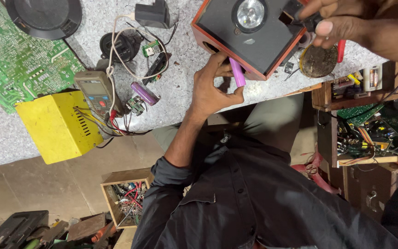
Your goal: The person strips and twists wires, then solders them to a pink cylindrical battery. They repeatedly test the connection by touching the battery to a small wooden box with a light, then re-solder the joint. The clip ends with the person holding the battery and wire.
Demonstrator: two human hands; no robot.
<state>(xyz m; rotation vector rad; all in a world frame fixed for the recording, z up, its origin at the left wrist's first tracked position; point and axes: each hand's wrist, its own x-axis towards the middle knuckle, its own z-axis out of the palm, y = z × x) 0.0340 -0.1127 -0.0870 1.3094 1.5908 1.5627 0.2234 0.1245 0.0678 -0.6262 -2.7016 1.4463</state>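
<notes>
A red-edged box with a black face and a round lamp reflector (pixel 249 32) is tipped up at the table's near edge. My left hand (pixel 210 90) reaches up from below and pinches a pink cylindrical cell (pixel 237 74) between thumb and fingers, its upper end at the box's lower side. My right hand (pixel 351 25) comes in from the top right, its fingertips closed on a small black part (pixel 310 19) at the box's upper right corner. A second, purple cell (pixel 144 93) lies loose on the table to the left.
On the grey speckled table (pixel 180 83) lie a multimeter (pixel 95 90) with red and white leads, a yellow metal box (pixel 54 124), a green circuit board (pixel 14 55), a black adapter (pixel 153 14) and a round dirty tin (pixel 318 60). A wooden parts box (pixel 125 198) sits on the floor; cluttered shelves (pixel 369 129) stand right.
</notes>
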